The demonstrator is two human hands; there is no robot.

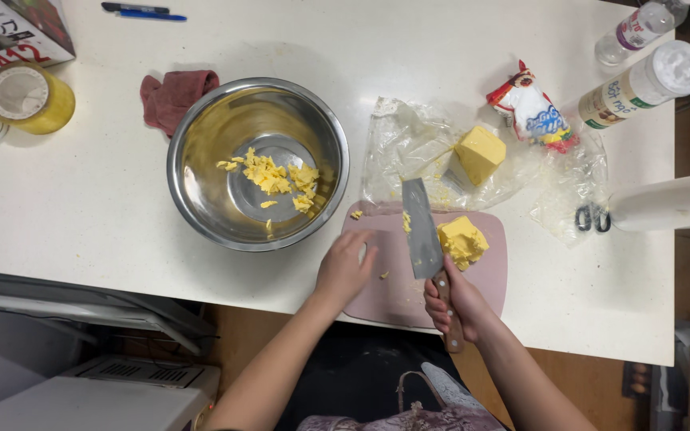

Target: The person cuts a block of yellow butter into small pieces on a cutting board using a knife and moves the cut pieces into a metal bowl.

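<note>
Right hand (pixel 458 307) grips the cleaver (pixel 422 230) beside a butter chunk (pixel 462 241); left hand (pixel 345 267) rests open-fingered on the pink cutting board (pixel 393 295). Chopped butter fills the steel bowl (pixel 201 199); another butter block (pixel 479 154) remains uncut.

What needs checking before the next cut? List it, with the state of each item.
1. Right hand grips the knife handle: ok.
2. Left hand clear of the blade: ok, flat on the board, apart from it.
3. Butter on the board beside the blade: ok.
4. Bowl within reach, holding cut pieces: ok.
5. Board fully on the table: not ok, near edge overhangs.
6. Blade free of stuck butter: cannot tell.
</note>
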